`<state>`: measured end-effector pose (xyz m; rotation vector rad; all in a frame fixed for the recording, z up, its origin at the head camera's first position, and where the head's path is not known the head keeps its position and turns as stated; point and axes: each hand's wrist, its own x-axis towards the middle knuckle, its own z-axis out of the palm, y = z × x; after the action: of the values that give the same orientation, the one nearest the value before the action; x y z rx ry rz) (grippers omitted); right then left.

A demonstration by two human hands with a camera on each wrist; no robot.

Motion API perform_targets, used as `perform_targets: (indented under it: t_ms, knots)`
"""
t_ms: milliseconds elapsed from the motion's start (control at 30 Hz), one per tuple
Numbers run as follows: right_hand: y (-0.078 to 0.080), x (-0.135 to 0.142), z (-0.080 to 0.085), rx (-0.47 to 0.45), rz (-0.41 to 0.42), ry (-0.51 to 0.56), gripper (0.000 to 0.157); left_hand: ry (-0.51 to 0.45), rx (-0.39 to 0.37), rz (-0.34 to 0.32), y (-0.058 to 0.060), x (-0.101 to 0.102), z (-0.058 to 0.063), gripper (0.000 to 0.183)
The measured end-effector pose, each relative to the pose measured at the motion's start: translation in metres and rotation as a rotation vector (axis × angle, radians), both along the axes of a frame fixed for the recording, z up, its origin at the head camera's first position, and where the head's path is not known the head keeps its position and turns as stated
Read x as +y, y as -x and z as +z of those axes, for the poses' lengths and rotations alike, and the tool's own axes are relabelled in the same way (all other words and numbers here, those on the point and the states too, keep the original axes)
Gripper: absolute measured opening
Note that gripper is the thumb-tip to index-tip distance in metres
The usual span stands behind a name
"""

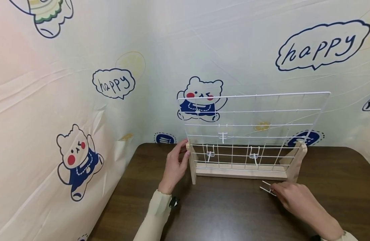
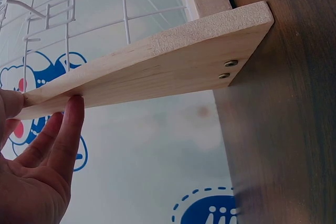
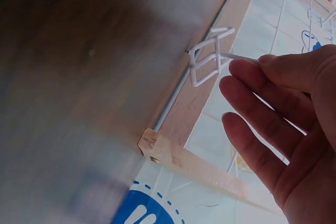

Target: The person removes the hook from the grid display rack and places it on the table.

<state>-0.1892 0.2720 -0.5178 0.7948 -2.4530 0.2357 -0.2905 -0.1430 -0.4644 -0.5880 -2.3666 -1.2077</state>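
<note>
Head view shows our left hand (image 1: 174,165) lightly gripping, between thumb and fingers, the upper end of the wooden side panel (image 1: 192,167). Our right hand (image 1: 299,197) pinches the stem of a white wire hook (image 3: 218,56) with thumb and forefinger, the other fingers loosely bent and free. This hook is in front of the wooden base (image 1: 242,173), not yet on the white wire grid (image 1: 248,137), where three other hooks (image 1: 254,156) hang. We judge that the step is adding one more hook; next we probably need to lift it and align its prongs with the wires.
</note>
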Motion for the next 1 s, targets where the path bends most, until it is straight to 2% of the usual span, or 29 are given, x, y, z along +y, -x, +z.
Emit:
perform_targets:
  t_ms: [33, 167, 233, 367, 400, 500, 633, 733, 900, 1000]
  knots:
    - [0.0005, -0.0003, -0.0004, 0.012, 0.006, 0.002, 0.017, 0.001, 0.002, 0.001, 0.0004, 0.0, 0.0002, 0.044]
    - [0.002, -0.0023, -0.001, 0.046, 0.025, 0.009, 0.041, 0.004, 0.007, 0.007, 0.0018, -0.0002, 0.0015, 0.044]
    - [0.0024, -0.003, -0.0005, 0.051, 0.026, 0.002, 0.045, 0.005, 0.004, 0.011, 0.0026, -0.0002, 0.0024, 0.043]
    - [0.0031, -0.004, 0.0019, 0.037, 0.014, -0.019, 0.017, 0.01, 0.017, 0.011, 0.0045, -0.0004, 0.0038, 0.044]
    - [0.0034, -0.0041, 0.0023, 0.03, 0.01, -0.024, 0.015, 0.01, 0.018, 0.011, 0.005, -0.0006, 0.004, 0.044]
    - [0.0043, -0.0046, 0.0032, 0.021, 0.006, -0.031, 0.019, 0.009, 0.02, 0.013, 0.0059, -0.0009, 0.0043, 0.044]
    - [0.0043, -0.0049, 0.0022, 0.029, 0.018, -0.031, 0.015, 0.002, 0.014, 0.015, 0.0051, -0.001, 0.0041, 0.043]
    - [0.0031, -0.0052, 0.0006, 0.033, 0.025, -0.032, 0.022, -0.001, 0.003, 0.011, 0.0045, -0.0004, 0.0041, 0.044]
    - [-0.0008, -0.0056, -0.0026, 0.011, 0.036, -0.029, 0.009, 0.004, -0.029, 0.013, 0.0023, 0.0001, 0.002, 0.045]
    - [-0.0026, -0.0055, -0.0043, 0.015, 0.055, -0.018, 0.009, 0.012, -0.037, 0.021, 0.0003, 0.0, 0.0003, 0.045]
